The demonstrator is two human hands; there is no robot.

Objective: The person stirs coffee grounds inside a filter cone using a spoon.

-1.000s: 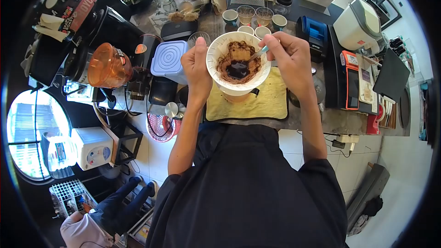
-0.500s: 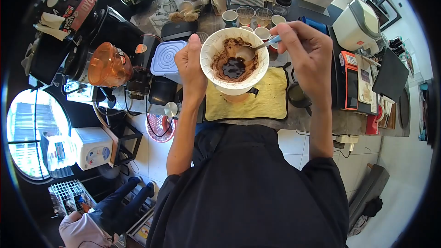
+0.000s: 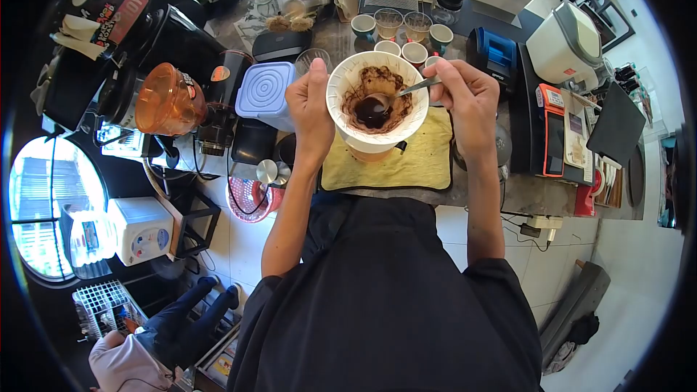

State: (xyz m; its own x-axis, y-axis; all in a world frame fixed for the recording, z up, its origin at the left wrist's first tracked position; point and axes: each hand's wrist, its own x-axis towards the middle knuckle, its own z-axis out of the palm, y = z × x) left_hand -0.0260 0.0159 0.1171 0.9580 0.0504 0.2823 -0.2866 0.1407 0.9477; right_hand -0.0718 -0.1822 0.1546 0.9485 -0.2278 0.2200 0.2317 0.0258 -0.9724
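A white coffee dripper [image 3: 373, 147] with a paper filter holds wet brown grounds and dark liquid, above a yellow cloth [image 3: 428, 163]. Thumb up, my left hand [image 3: 312, 111] is closed on the dripper's left side; its other fingers are partly hidden. My right hand [image 3: 465, 104] pinches the handle of a metal spoon [image 3: 419, 86], whose bowl end reaches into the filter. Beyond the dripper stand several small cups [image 3: 414, 53] and two clear glasses [image 3: 389, 22].
A lidded container [image 3: 266, 91] and an orange grinder hopper [image 3: 168, 99] are on the left. A blue-topped device [image 3: 496, 51] and an orange-edged card terminal [image 3: 553, 131] stand to the right. Another person [image 3: 131, 363] is at the lower left.
Compared with half a second ago, my right hand has come left and down, and the spoon sits lower in the filter. The dripper has shifted slightly right and down with my left hand.
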